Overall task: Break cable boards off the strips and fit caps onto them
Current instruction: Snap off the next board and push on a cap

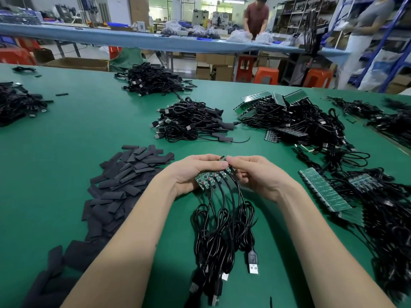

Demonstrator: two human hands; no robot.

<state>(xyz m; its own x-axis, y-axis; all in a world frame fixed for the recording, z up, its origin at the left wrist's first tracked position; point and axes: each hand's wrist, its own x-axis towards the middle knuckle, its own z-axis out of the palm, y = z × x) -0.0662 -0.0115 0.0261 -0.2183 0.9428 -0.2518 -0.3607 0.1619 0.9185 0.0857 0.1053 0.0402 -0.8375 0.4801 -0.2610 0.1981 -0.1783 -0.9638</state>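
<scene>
A green strip of small cable boards (210,177) is held above the green table (66,134), between both hands. My left hand (191,171) grips the strip's left part, fingers curled over its top. At the strip's right end, my right hand (255,174) pinches the end board. Black USB cables (222,232) hang from the boards down onto the table. A heap of flat black caps (124,174) lies to the left of my left hand.
A pile of capped cables (191,123) lies beyond the hands. More board strips with cables (322,192) lie at the right, another pile (287,116) at the back right. Further cable heaps (151,80) sit far back; people stand at a blue bench behind.
</scene>
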